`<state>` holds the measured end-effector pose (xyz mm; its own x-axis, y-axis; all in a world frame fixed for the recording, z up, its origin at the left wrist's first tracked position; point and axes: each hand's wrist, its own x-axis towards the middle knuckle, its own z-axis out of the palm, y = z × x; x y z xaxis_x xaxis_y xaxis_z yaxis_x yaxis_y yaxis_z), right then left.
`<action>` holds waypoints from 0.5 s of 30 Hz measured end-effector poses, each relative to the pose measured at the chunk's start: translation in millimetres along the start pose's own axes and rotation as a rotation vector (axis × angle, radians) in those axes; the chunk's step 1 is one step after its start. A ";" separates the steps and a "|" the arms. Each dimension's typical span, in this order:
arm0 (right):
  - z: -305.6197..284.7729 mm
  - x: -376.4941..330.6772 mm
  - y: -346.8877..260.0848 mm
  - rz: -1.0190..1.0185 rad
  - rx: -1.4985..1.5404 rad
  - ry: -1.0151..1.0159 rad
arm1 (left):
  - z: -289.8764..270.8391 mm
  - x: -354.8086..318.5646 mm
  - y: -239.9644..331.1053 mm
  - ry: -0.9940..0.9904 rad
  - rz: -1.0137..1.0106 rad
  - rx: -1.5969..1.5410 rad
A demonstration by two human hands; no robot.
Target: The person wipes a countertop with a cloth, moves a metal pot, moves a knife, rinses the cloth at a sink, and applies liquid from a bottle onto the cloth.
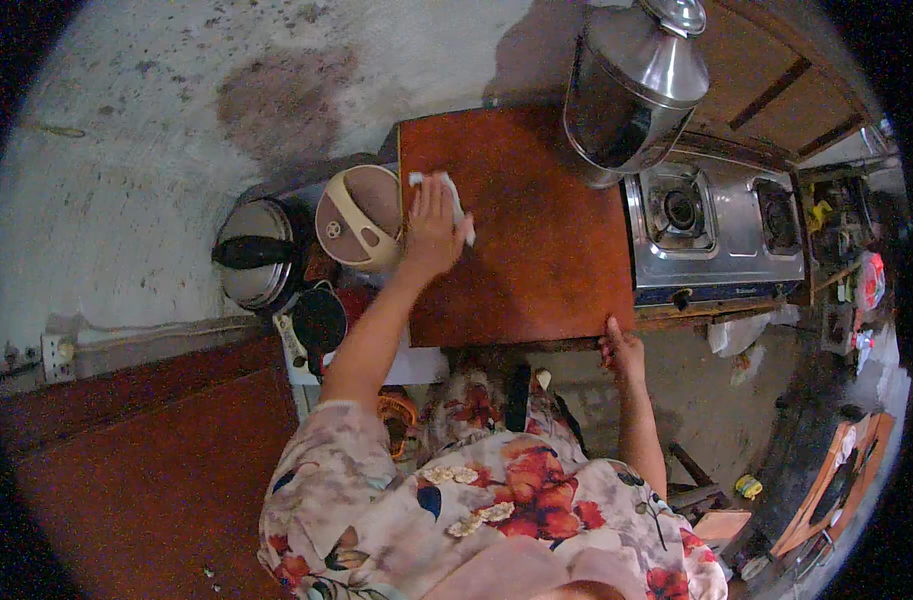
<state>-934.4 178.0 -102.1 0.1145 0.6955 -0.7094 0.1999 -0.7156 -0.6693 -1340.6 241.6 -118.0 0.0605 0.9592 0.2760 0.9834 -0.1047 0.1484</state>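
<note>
My left hand (433,225) lies over a white cloth (460,213), pressing it on the left part of the reddish-brown wooden tabletop (537,270). The fingers point away from me and the thumb sticks out to the right; parts of the cloth show beside them. Close by on the left is a round appliance (357,185) with a mauve lid and a cream handle. At the front right corner of the tabletop, my right hand (622,352) grips the edge, one finger on top and the others curled below.
A tall shiny metal canister (627,110) stands at the back right of the tabletop. Beside it is a steel gas stove (722,225) with two burners. Farther left sit a steel pot (257,255) with a black handle and a dark pan (318,320). A wooden frame (837,490) leans at lower right.
</note>
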 end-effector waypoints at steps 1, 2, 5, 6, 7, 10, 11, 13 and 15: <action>-0.4 0.0 -2.5 0.015 0.010 0.004 | 14.4 25.8 -15.0 0.010 -0.051 0.031; 0.2 0.0 -5.4 0.028 0.020 0.009 | 25.3 52.6 -28.0 0.021 -0.101 0.063; 0.4 -0.7 -4.1 0.044 0.043 0.016 | 33.9 104.5 -52.1 0.016 -0.143 0.065; 1.0 0.2 -3.3 0.043 0.042 0.007 | 36.2 114.3 -55.3 -0.021 -0.194 0.068; 3.6 -1.9 -5.9 0.034 0.041 0.020 | 36.4 116.5 -56.2 -0.060 -0.242 0.076; 7.7 -5.4 -15.0 0.010 0.037 0.022 | 35.4 95.5 -43.7 0.038 -0.191 0.056; 4.4 -5.9 -12.3 0.016 0.043 0.017 | 24.1 77.1 -25.8 0.053 -0.144 0.016; 5.9 -0.9 -11.2 0.013 0.068 0.007 | 2.4 25.0 8.3 0.057 -0.096 0.052; 6.0 -1.0 -6.9 0.030 0.080 0.013 | -22.1 -21.2 36.3 -0.115 -0.218 0.109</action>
<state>-941.7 181.8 -98.1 0.1320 0.6740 -0.7268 0.1182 -0.7387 -0.6636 -1310.0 211.6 -97.4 -0.1423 0.9801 0.1382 0.9875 0.1309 0.0883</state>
